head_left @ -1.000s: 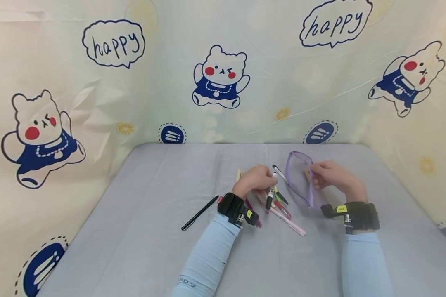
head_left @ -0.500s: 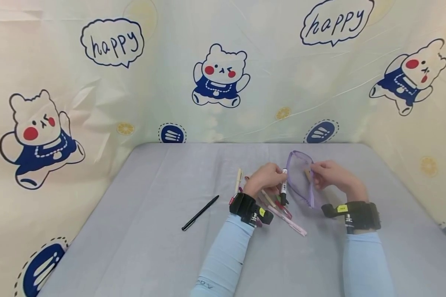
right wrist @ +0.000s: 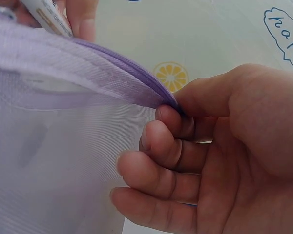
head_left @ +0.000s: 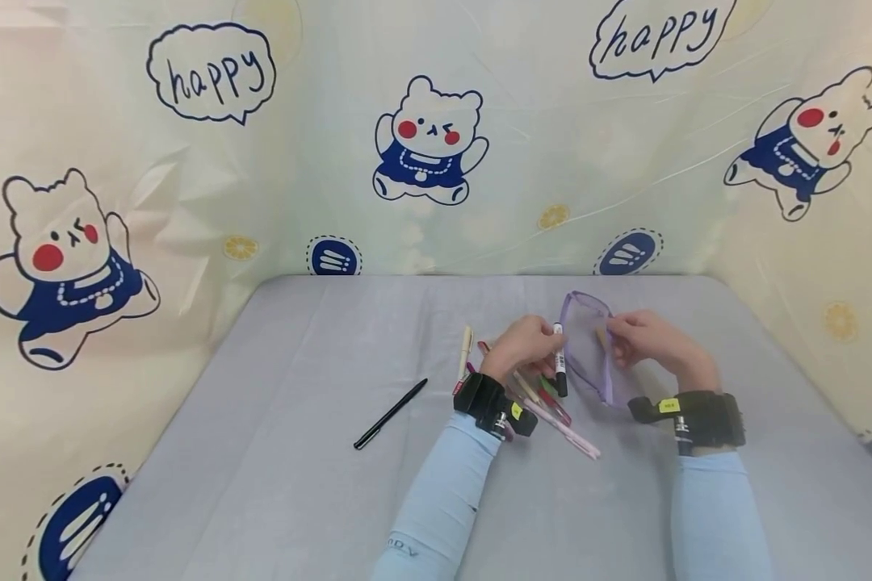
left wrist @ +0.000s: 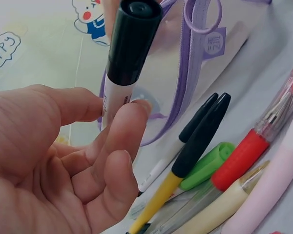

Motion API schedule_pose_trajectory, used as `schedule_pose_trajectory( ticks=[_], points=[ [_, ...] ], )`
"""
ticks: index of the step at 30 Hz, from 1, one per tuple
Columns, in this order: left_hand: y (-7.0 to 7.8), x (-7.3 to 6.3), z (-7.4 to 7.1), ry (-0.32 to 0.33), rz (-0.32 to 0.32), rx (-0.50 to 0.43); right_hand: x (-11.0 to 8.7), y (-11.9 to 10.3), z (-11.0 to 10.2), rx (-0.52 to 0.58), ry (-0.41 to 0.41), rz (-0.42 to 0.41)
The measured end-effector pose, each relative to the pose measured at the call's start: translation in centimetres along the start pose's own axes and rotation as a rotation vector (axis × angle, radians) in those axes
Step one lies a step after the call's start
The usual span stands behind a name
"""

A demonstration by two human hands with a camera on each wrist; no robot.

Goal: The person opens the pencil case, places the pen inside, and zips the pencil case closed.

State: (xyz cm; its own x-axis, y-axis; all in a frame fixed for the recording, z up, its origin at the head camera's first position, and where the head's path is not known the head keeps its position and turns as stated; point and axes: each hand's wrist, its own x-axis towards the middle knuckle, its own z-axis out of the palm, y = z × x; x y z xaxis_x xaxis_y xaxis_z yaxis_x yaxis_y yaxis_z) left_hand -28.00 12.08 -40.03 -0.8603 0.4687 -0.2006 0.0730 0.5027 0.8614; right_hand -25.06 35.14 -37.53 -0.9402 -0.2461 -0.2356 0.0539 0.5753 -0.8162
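My left hand (head_left: 526,343) pinches a white marker with a black cap (left wrist: 135,46) between thumb and forefinger. The marker (head_left: 559,367) stands nearly upright, cap end down, at the mouth of a see-through mesh pencil pouch (right wrist: 63,131) with purple zipper edges. My right hand (head_left: 650,343) pinches the pouch's zipper edge between thumb and fingertip, and the mouth gapes toward the left hand. Under the left hand lie several pens: a yellow pen with a black end (left wrist: 200,144), a green cap (left wrist: 207,168), a red-gripped pen (left wrist: 241,161) and a pink pen (left wrist: 276,175).
A black pen (head_left: 390,414) lies apart on the grey tabletop (head_left: 276,484), left of the pile. A cream pen (head_left: 466,347) lies behind the left wrist. A patterned cloth (head_left: 436,234) with bear prints hangs at the table's back and sides.
My left hand has carried the marker rightward from above the pens to the pouch mouth. The right hand and the pouch have stayed nearly where they were.
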Motion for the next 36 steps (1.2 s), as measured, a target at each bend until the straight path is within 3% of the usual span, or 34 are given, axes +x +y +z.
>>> schedule_pose_trajectory(
  ticks=[7, 15, 23, 28, 33, 36],
  points=[
    [0.1, 0.9, 1.0, 0.059, 0.002, 0.018, 0.3, 0.1, 0.0, 0.000, -0.006, -0.007],
    [0.2, 1.1, 1.6, 0.070, -0.039, 0.001, 0.1, -0.2, 0.0, -0.029, 0.004, 0.009],
    [0.6, 1.4, 1.6, 0.038, -0.006, -0.082, 0.1, -0.6, 0.3, -0.026, -0.002, 0.005],
    [0.6, 1.5, 1.3, 0.046, -0.049, -0.143, 0.2, -0.7, 0.4, -0.023, -0.014, 0.010],
    [0.8, 1.7, 1.3, 0.036, -0.004, -0.212, 0.4, -0.6, 0.4, -0.027, -0.012, 0.018],
    [0.8, 1.7, 1.3, 0.012, -0.012, -0.228, 0.3, -0.4, 0.4, -0.027, -0.011, 0.024]
  ],
)
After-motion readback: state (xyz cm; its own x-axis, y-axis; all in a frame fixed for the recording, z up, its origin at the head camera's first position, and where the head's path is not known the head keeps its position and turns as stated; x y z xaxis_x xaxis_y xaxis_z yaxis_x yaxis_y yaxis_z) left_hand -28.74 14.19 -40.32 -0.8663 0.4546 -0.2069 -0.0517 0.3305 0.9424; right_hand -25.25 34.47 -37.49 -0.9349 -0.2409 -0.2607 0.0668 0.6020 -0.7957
